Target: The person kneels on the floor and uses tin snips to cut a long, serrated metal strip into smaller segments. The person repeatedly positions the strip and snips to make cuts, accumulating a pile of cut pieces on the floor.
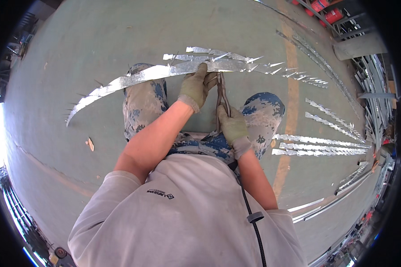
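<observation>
A long shiny metal strip (140,76) with pointed spikes along it arches across in front of my knees. My left hand (194,90), in a pale green glove, grips it near its middle from below, thumb on the near face. In my gloved right hand (233,127) are the handles of long dark pliers (222,91). Their head meets the strip's lower edge just right of my left hand; whether the jaws are closed on it is hidden. Just beyond, two more spiked strips lie on the floor, a nearer strip (176,57) and a farther strip (200,50).
Several spiked strips (321,146) lie fanned out on the floor at right, by a worn yellow line (292,113). Farther right are a grey cylinder (360,46) and piled metal lengths (378,84). Red containers (332,17) stand at far right. A dry leaf (91,144) lies left.
</observation>
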Demonstrator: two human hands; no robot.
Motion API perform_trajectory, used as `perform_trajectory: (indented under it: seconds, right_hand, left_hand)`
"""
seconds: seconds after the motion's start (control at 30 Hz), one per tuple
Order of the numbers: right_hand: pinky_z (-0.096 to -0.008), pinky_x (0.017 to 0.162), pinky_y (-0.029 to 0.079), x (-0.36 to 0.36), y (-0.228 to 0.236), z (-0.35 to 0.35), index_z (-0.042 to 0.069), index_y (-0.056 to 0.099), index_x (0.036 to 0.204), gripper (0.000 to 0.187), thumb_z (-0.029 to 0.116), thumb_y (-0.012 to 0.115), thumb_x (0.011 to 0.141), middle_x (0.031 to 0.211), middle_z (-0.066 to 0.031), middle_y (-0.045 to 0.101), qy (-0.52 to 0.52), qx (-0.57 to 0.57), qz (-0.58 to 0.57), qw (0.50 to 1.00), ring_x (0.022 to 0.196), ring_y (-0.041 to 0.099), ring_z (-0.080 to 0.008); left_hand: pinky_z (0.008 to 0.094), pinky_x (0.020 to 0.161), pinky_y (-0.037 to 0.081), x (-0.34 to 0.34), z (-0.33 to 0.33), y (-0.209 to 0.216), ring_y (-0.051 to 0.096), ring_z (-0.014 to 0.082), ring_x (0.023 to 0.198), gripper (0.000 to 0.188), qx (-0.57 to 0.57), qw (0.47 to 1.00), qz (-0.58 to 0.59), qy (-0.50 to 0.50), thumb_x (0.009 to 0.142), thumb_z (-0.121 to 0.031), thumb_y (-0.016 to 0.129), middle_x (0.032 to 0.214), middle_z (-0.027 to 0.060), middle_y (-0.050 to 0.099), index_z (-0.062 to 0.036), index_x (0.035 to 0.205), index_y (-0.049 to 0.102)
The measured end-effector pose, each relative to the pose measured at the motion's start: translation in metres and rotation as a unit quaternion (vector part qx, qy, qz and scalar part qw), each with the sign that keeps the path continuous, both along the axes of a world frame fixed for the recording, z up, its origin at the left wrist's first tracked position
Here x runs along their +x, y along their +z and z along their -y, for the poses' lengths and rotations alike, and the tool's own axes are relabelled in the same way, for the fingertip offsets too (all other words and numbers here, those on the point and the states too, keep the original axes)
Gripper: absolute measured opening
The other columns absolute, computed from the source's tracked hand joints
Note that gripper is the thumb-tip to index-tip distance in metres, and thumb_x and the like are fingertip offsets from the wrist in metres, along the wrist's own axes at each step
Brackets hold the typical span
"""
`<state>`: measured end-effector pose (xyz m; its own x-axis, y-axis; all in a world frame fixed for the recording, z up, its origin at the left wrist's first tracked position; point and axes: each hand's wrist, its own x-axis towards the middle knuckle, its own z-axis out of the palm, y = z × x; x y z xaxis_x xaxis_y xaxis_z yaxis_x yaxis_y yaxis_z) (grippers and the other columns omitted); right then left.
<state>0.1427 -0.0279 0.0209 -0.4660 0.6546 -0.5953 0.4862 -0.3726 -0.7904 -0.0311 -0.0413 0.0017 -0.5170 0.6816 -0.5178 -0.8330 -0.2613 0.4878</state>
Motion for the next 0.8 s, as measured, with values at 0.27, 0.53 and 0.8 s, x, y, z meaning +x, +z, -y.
perform_trajectory:
  seconds: [0.27, 0.53, 0.8]
  right_hand:
    - [-0.0321, 0.065, 0.052, -0.010, 0.006, 0.004, -0.001, 0.068, 0.107, 0.035, 0.033, 0.060, 0.102, 0.080, -0.0055, 0.066, 0.033, 0.077, 0.031, 0.996, 0.068, 0.064, -0.0159]
    - [-0.0278, 0.056, 0.047, -0.009, -0.007, 0.011, 0.002, 0.068, 0.104, 0.035, 0.036, 0.060, 0.103, 0.079, -0.0050, 0.067, -0.021, 0.023, 0.001, 1.000, 0.065, 0.062, -0.0121]
    - [-0.0300, 0.052, 0.043, -0.014, -0.002, 0.008, 0.004, 0.066, 0.101, 0.026, 0.030, 0.065, 0.099, 0.076, -0.0027, 0.062, -0.041, -0.045, -0.035, 0.998, 0.058, 0.055, -0.0116]
  left_hand:
    - [0.0358, 0.079, 0.061, -0.002, 0.003, -0.013, 0.070, 0.0219, 0.092, 0.016, 0.004, 1.000, 0.017, -0.006, 0.106, -0.015, 0.058, 0.105, 0.0084, 0.069, -0.0025, 0.115, 0.060]
    - [0.0390, 0.077, 0.062, 0.001, 0.002, -0.001, 0.072, 0.0233, 0.092, 0.015, 0.008, 1.000, 0.024, 0.001, 0.106, -0.015, 0.056, 0.105, 0.0099, 0.070, -0.0025, 0.114, 0.060]
    - [0.0393, 0.080, 0.062, -0.001, 0.004, -0.008, 0.071, 0.0242, 0.094, 0.017, 0.017, 1.000, 0.015, -0.009, 0.106, -0.015, 0.055, 0.107, 0.0104, 0.068, -0.0013, 0.116, 0.059]
